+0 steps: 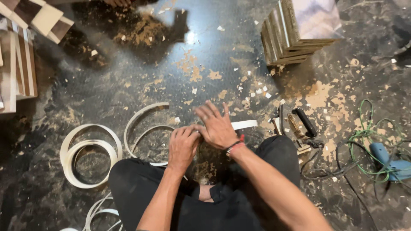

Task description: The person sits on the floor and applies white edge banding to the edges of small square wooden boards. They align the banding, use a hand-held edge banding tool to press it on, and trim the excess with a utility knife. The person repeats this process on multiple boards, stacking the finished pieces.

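I sit cross-legged on a dark, dusty floor. My left hand (183, 145) is curled into a fist around a white edge-banding strip (245, 124) just in front of my knees. My right hand (216, 125) lies flat over the same strip beside the left, fingers spread, a red and black band on its wrist. The strip runs out to the right past my hands and loops away to the left in long curves (138, 119). A coil of the same white strip (90, 147) lies on the floor to my left.
A stack of wooden boards (291, 32) stands at the back right, striped wood panels (19, 64) at the left edge. A black hand tool (302, 124) lies right of my knee. A blue power tool (389, 160) with green cable sits far right. Sawdust covers the floor.
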### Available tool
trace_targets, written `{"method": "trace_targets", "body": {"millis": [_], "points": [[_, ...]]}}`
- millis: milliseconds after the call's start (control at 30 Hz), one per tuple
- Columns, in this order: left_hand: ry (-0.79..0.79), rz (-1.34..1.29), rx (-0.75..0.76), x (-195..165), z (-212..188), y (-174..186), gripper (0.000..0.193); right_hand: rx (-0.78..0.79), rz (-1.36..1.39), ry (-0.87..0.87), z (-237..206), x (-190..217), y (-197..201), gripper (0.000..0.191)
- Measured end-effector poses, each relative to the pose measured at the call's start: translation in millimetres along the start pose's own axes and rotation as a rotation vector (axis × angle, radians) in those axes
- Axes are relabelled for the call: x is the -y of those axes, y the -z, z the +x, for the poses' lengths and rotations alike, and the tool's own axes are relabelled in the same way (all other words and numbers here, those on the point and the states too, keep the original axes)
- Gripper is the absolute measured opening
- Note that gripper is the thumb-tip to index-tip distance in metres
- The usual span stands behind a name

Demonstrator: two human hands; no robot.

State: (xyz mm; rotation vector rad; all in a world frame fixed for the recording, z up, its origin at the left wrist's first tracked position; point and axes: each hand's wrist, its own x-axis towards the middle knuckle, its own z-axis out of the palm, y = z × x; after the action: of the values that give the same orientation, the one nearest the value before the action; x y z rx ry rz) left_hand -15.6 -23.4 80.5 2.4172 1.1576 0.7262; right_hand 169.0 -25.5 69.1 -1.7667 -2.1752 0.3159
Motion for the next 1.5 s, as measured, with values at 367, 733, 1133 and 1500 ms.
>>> {"method": "trace_targets", "body": {"millis": [367,733,1133,1500], "points": [[-0.077,0.150,0.078,-29.0,16.9,-4.4,0.025,0.034,0.034,-0.378,-53.2,-102.8,34.2,0.054],[-0.155,0.321,0.223,-44.6,35.9,-84.1,0.079,-0.164,-0.062,-0.361,-69.7,-100.5,5.7,0.041],[0.461,-0.516,-0.080,1.2,20.0,-46.5,0.072,0.052,-0.148,-0.359,-52.9,-86.9,35.5,0.042],[0.820,-0.097,0.031,-2.1,36.1,-76.1,0.040,0.123,-0.040,-0.168,28.2,-6.5,4.7,0.043]]}}
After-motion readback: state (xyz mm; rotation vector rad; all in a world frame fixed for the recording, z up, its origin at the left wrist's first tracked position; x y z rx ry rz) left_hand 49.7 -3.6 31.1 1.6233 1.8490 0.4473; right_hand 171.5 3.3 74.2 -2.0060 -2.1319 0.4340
